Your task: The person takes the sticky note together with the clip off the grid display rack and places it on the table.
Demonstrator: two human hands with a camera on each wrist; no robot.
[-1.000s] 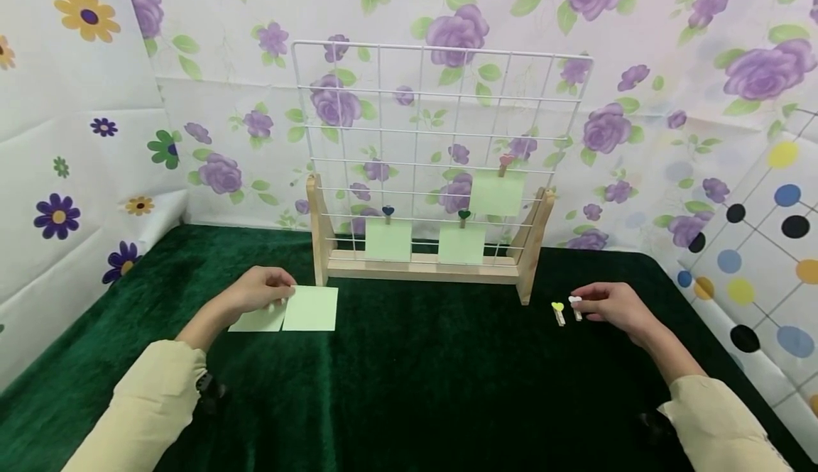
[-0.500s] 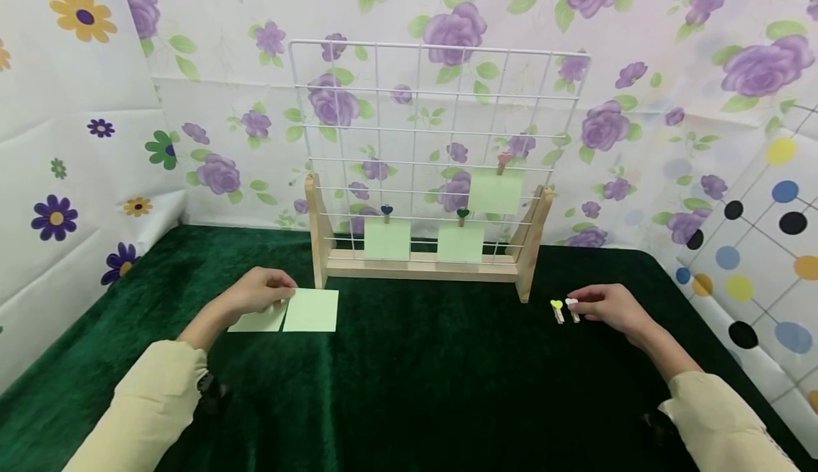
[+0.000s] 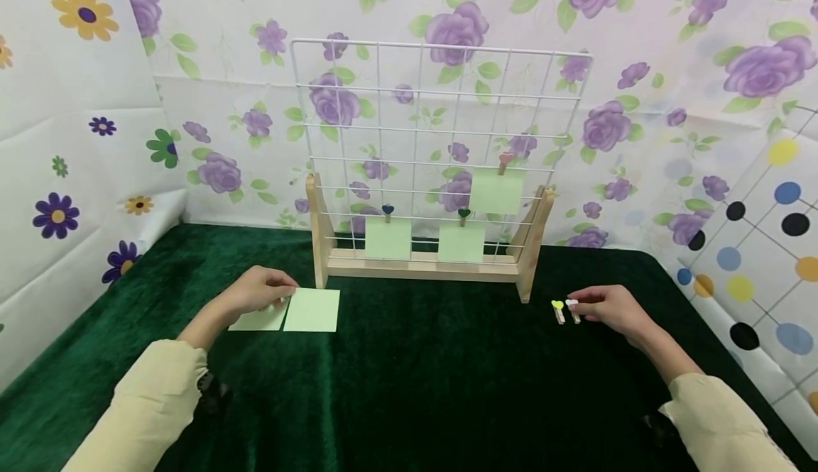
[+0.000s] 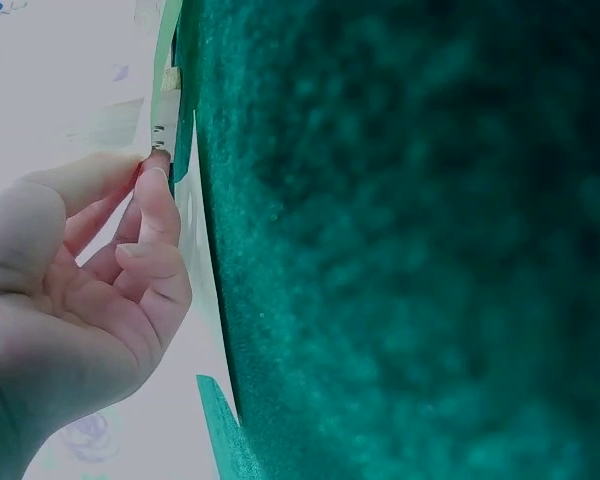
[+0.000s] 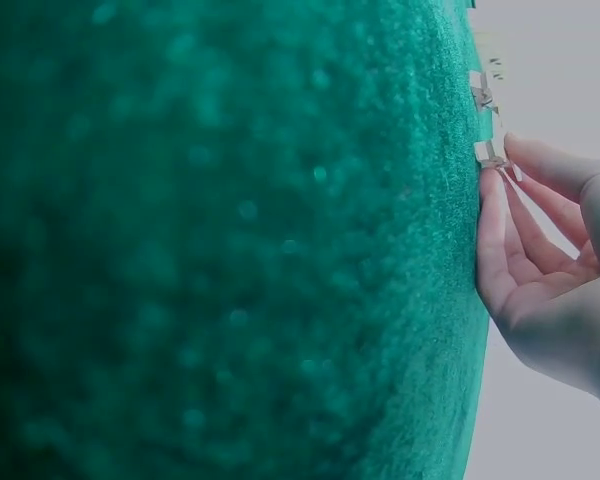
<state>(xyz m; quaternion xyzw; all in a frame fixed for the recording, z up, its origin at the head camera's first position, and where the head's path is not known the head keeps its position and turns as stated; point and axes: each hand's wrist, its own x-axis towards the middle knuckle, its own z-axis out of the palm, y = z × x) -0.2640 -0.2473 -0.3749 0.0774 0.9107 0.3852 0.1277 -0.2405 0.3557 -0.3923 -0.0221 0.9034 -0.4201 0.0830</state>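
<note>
On the left, my left hand (image 3: 258,291) pinches the upper left corner of a pale green paper square (image 3: 312,310) between thumb and finger. A second pale green square (image 3: 258,321) lies partly beneath that hand. In the left wrist view, the thumb and fingertip meet at the paper's edge, the other fingers loosely bent. At the right, my right hand (image 3: 616,310) pinches a small wooden clothespin with a white heart (image 3: 571,304) between thumb and fingers. Just left of it lies a clothespin with a yellow heart (image 3: 558,306), apart from the hand.
A white wire grid (image 3: 415,131) stands in a wooden base (image 3: 422,269) at the back middle. Heart clothespins hold three green squares on it, one (image 3: 497,191) higher at right. Dark green cloth (image 3: 434,387) covers the table; patterned sheets (image 3: 243,103) hang behind and beside.
The right hand and the white-heart clothespin have shifted very slightly left. The left hand and the paper it pinches stay almost still.
</note>
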